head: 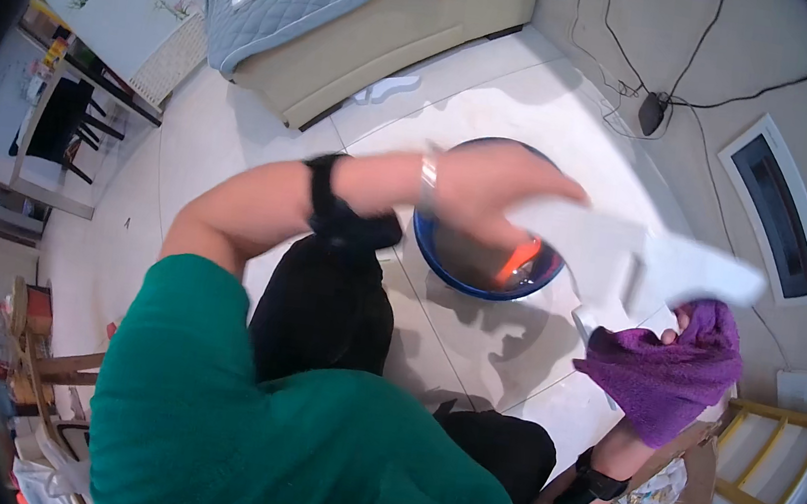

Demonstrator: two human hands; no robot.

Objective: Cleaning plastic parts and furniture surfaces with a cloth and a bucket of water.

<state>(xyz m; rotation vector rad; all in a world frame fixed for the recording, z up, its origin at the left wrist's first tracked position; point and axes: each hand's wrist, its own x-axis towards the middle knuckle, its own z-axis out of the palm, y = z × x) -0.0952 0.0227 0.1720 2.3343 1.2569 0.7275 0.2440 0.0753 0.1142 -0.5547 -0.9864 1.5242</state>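
Note:
A white plastic part (600, 250), blurred by motion, spans the space between my hands above the floor. My left hand (483, 186), with a silver bracelet at its wrist, grips the left end of it over a basin. Wrapped about my right hand (675, 327) is a purple towel (660, 374); only some fingers show, up against the right end of the part. Below my left hand stands the blue-rimmed basin (423, 247), holding murky liquid and an orange object (518, 262). My left hand and the white part hide some of the basin.
A beige sofa (376, 45) with a quilted blue cover (304, 13) stands ahead. At lower right are a cardboard box (697, 492) of plastic bags and a yellow frame (758, 500). Black cables (763, 92) run along the right wall. A wooden chair (32, 350) is at left.

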